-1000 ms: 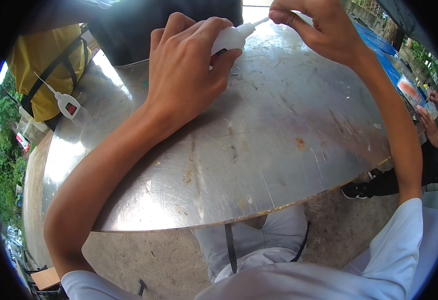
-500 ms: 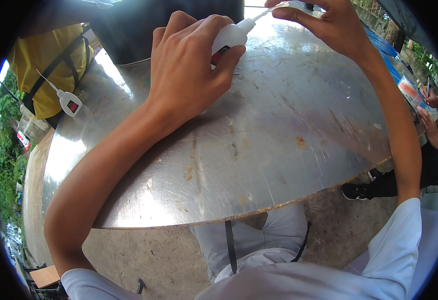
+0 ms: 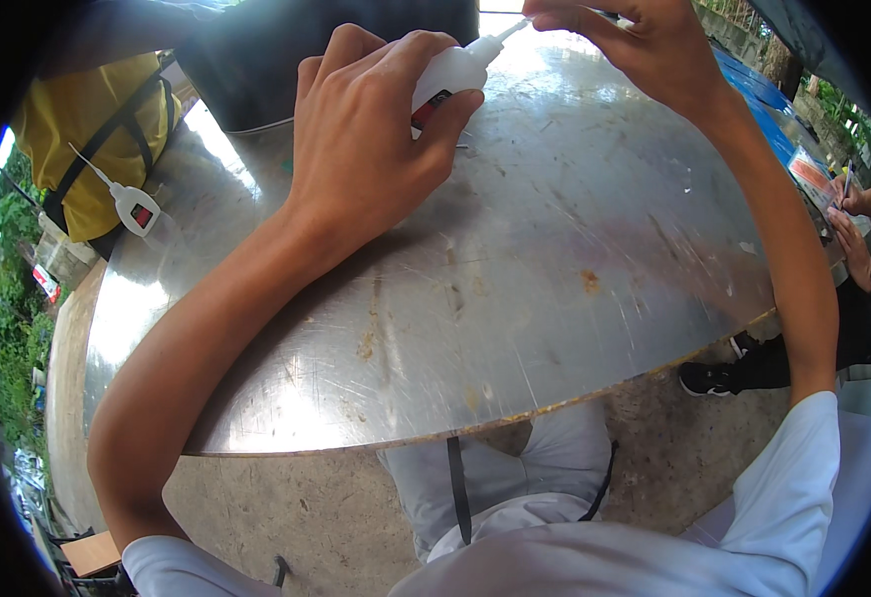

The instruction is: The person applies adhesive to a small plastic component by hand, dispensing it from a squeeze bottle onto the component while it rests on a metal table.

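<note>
My left hand point(image 3: 371, 124) is wrapped round a white squeeze bottle point(image 3: 450, 75) with a red and black label. It tilts the bottle so that its thin nozzle point(image 3: 503, 37) points up and to the right. At the top edge of the view, my right hand point(image 3: 645, 45) has thumb and fingers pinched together at the nozzle's tip. What lies between those fingers is too small and partly cut off to make out. A second white bottle point(image 3: 137, 211) with a long thin nozzle stands at the table's left side, apart from both hands.
The scratched metal table point(image 3: 515, 289) has a curved front edge. A large black container point(image 3: 256, 75) stands at the back left, beside a yellow bag point(image 3: 107, 129) with black straps. At the right, another person's hands point(image 3: 856, 239) hold a pen over a printed sheet point(image 3: 810, 174).
The bottle and my left hand have shifted slightly left. My right hand has moved a little up and left; the clear, shiny thing by its fingers has mostly gone out of view.
</note>
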Tool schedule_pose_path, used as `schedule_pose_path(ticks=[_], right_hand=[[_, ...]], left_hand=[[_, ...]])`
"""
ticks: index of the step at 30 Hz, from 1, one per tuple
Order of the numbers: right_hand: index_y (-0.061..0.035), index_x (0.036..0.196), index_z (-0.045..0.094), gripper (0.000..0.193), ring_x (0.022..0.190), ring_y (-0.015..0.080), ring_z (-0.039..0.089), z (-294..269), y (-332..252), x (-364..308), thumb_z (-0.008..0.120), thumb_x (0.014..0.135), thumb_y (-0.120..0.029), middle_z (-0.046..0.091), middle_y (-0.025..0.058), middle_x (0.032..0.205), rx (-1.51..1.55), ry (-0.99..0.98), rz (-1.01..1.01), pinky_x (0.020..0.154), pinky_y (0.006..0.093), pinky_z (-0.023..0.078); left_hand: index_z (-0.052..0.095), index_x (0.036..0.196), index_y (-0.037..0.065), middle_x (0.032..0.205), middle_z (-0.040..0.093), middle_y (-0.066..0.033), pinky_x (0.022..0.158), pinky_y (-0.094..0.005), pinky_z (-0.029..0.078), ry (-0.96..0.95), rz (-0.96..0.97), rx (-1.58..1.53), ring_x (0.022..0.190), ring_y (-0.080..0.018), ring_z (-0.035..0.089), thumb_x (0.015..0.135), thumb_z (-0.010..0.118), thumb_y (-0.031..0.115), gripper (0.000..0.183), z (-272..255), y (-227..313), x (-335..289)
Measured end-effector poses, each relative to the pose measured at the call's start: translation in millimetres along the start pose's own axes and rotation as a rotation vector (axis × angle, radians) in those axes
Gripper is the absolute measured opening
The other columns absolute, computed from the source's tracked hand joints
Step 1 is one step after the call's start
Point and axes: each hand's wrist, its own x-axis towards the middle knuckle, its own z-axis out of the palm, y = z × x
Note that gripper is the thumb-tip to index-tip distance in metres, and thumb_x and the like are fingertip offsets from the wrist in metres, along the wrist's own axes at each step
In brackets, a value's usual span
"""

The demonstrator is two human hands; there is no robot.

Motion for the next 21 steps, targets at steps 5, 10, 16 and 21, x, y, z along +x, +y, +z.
schedule_pose_path(ticks=[5,10,16,21], right_hand=[[-0.0023,0.08,0.071,0.008,0.077,0.0226,0.061,1.6,0.9,0.3,0.075,0.084,-0.008,0.067,0.0076,0.079,-0.037,0.017,-0.054,0.07,0.0355,0.048],[-0.0021,0.08,0.07,0.01,0.077,0.0231,0.061,3.1,1.9,-0.9,0.073,0.086,-0.009,0.066,0.008,0.078,-0.033,0.007,-0.031,0.071,0.0359,0.048],[-0.0017,0.082,0.069,0.013,0.076,0.0235,0.059,2.3,1.7,-1.1,0.072,0.088,-0.012,0.064,0.0078,0.079,-0.072,-0.026,-0.005,0.071,0.0369,0.046],[-0.0015,0.082,0.069,0.015,0.076,0.0241,0.058,1.9,1.4,-1.9,0.071,0.089,-0.014,0.063,0.008,0.079,-0.083,-0.041,-0.003,0.072,0.0373,0.046]], left_hand=[[0.068,0.118,0.008,0.096,0.069,-0.0114,0.089,-0.0398,0.042,-0.009,-0.009,-0.008,0.092,-0.0242,0.057,0.089,0.073,0.031,0.037,-0.6,2.4,0.4],[0.069,0.117,0.007,0.096,0.069,-0.0117,0.089,-0.0397,0.042,-0.008,-0.022,-0.001,0.092,-0.0241,0.057,0.089,0.073,0.031,0.037,-1.1,3.3,0.7],[0.069,0.117,0.007,0.094,0.069,-0.0122,0.09,-0.039,0.042,-0.014,-0.026,0.005,0.092,-0.0244,0.057,0.089,0.073,0.032,0.038,-0.9,2.3,0.5],[0.069,0.117,0.007,0.093,0.069,-0.0123,0.09,-0.0389,0.042,-0.009,-0.021,0.007,0.092,-0.0245,0.057,0.089,0.072,0.033,0.038,-0.1,2.0,0.1]])
